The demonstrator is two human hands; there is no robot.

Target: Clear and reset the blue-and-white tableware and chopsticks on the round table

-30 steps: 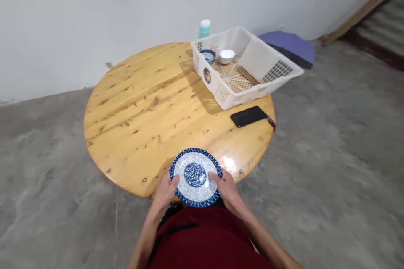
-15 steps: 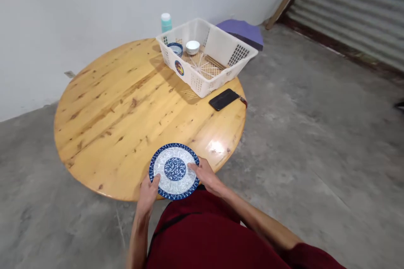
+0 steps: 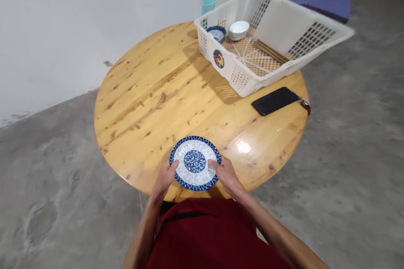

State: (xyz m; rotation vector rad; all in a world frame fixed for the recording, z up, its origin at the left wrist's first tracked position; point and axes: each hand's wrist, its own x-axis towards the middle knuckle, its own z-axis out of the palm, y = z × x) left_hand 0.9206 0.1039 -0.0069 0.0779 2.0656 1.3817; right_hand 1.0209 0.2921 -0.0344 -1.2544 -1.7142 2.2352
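Plate gripped between both hands, table edge.

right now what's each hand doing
Left hand: closed on the near-left rim of the blue and white plate.
Right hand: closed on its right rim.

Round pale wooden table, white perforated plastic basket far right holding small blue-patterned bowl and small white bowls, black phone near basket, teal bottle behind basket
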